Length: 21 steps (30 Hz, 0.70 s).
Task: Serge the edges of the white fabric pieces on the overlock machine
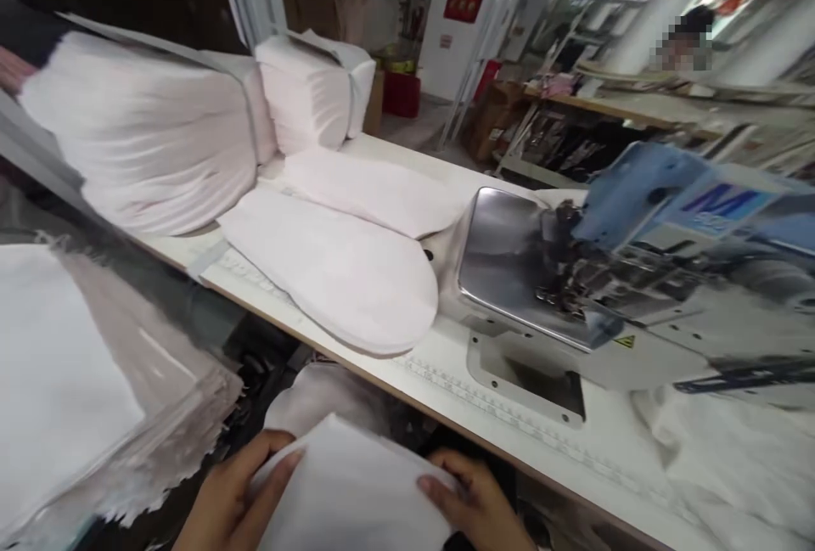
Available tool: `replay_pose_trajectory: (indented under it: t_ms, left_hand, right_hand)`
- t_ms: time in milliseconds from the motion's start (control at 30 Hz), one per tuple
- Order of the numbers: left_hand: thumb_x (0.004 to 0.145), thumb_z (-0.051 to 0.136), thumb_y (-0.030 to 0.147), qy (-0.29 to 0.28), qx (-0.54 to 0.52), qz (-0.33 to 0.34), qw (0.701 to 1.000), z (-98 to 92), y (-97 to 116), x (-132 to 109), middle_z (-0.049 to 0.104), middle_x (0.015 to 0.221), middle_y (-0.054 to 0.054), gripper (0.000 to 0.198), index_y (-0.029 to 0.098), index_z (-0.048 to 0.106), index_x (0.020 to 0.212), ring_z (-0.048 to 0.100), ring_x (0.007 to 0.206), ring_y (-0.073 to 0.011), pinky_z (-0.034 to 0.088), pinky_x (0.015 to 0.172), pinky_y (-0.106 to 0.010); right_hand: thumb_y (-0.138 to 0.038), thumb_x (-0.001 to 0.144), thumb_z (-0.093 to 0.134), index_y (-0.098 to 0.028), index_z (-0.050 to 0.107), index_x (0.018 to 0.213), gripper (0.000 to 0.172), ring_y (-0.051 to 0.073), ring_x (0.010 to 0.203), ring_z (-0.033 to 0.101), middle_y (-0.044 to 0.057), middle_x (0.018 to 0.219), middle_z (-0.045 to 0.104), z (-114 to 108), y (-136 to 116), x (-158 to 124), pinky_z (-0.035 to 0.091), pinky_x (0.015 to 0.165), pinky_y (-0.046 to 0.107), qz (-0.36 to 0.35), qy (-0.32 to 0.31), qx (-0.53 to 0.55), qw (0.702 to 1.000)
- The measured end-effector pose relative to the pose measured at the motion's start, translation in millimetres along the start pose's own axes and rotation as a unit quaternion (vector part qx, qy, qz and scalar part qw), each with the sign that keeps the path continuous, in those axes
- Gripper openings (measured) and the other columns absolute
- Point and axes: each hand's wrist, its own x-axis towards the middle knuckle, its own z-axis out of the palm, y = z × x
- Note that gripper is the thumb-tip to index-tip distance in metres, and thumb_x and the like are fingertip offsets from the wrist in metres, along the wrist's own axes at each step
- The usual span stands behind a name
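Note:
My left hand point(235, 491) and my right hand point(471, 500) grip opposite sides of a white fabric piece point(347, 483), low in the view and just in front of the sewing table's edge. A further white cloth point(318, 394) bunches behind it, under the edge. Two rounded pale pink padded fabric pieces point(328, 271) lie on the white table top point(509, 398), beyond my hands. To their right stands an industrial sewing machine point(643, 279) with a blue top and a polished steel plate.
Large bundled stacks of pale pink fabric point(140, 135) stand at the table's far left. A pile of white and grey sheets point(70, 381) rests at the lower left. White cloth point(732, 449) lies at the lower right. A person point(688, 42) is at a workbench in the background.

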Motion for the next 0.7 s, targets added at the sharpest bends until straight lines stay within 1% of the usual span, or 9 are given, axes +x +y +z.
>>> replay_pose_trajectory:
  t_ms: [100,167,233,267,333,400,500,600,700]
  left_hand:
    - [0.093,0.038,0.048,0.026,0.091,-0.005,0.995,14.4,-50,35,0.072,0.085,-0.001,0.033,0.023,0.058,0.094,0.068,0.078,-0.0193,0.051,0.067,-0.023]
    - [0.093,0.036,0.043,0.042,0.125,-0.022,0.991,25.8,-84,57,0.072,0.083,-0.005,0.031,0.02,0.058,0.098,0.07,0.077,-0.023,0.052,0.067,-0.029]
    - [0.093,0.036,0.037,0.047,0.149,-0.026,0.987,33.4,-107,69,0.073,0.082,-0.005,0.029,0.02,0.058,0.097,0.071,0.075,-0.0237,0.054,0.067,-0.031]
    - [0.092,0.036,0.035,0.049,0.161,-0.023,0.985,35.5,-114,71,0.073,0.085,-0.006,0.028,0.02,0.058,0.098,0.071,0.077,-0.0237,0.054,0.068,-0.032]
    - [0.092,0.036,0.034,0.059,0.186,-0.009,0.981,38.2,-116,69,0.071,0.098,-0.01,0.031,0.017,0.058,0.106,0.069,0.091,-0.0259,0.054,0.079,-0.038]
    - [0.093,0.036,0.035,0.066,0.211,0.018,0.975,43.5,-107,64,0.064,0.116,-0.016,0.039,0.013,0.054,0.118,0.06,0.111,-0.0295,0.047,0.095,-0.045]
    - [0.093,0.04,0.04,0.041,0.229,0.072,0.97,63.6,-92,60,0.058,0.126,-0.015,0.042,0.015,0.055,0.124,0.051,0.121,-0.0307,0.038,0.104,-0.049]
    - [0.086,0.051,0.044,0.025,0.234,0.104,0.966,92.4,-93,60,0.061,0.126,-0.013,0.043,0.019,0.061,0.121,0.051,0.121,-0.0338,0.04,0.101,-0.054]
    - [0.084,0.053,0.044,0.003,0.262,0.086,0.961,108.1,-100,64,0.062,0.127,-0.015,0.045,0.019,0.063,0.121,0.051,0.122,-0.0371,0.041,0.099,-0.059]
  right_hand:
    - [-0.048,0.089,0.055,-0.02,0.067,0.102,0.033,0.023,0.099,0.065,0.007,0.106,0.07,9,15,36,0.052,0.087,0.038,-0.001,0.05,-0.021,0.999]
    - [-0.043,0.092,0.054,-0.021,0.063,0.11,0.029,0.022,0.108,0.061,0.009,0.12,0.064,22,24,56,0.047,0.096,0.045,-0.014,0.078,-0.034,0.996]
    - [-0.041,0.093,0.053,-0.021,0.061,0.116,0.032,0.025,0.117,0.056,0.011,0.129,0.059,40,32,64,0.041,0.103,0.051,-0.032,0.093,-0.041,0.994]
    - [-0.041,0.093,0.052,-0.02,0.059,0.121,0.035,0.027,0.122,0.053,0.012,0.132,0.058,51,35,63,0.038,0.106,0.052,-0.04,0.097,-0.04,0.994]
    - [-0.041,0.093,0.048,-0.018,0.055,0.128,0.043,0.028,0.128,0.049,0.013,0.136,0.056,75,40,54,0.035,0.111,0.051,-0.054,0.094,-0.033,0.994]
    - [-0.04,0.093,0.045,-0.016,0.054,0.131,0.046,0.027,0.13,0.048,0.012,0.137,0.055,98,45,44,0.037,0.111,0.044,-0.057,0.086,-0.022,0.994]
    - [-0.039,0.092,0.046,-0.012,0.054,0.131,0.048,0.027,0.131,0.047,0.014,0.139,0.054,120,50,38,0.037,0.112,0.041,-0.048,0.098,-0.014,0.994]
    - [-0.04,0.094,0.046,-0.015,0.056,0.13,0.045,0.027,0.131,0.046,0.013,0.138,0.054,118,50,44,0.035,0.113,0.043,-0.045,0.114,-0.022,0.992]
    - [-0.039,0.093,0.054,-0.022,0.058,0.123,0.036,0.027,0.122,0.054,0.01,0.132,0.057,105,42,49,0.043,0.103,0.049,-0.053,0.109,-0.03,0.992]
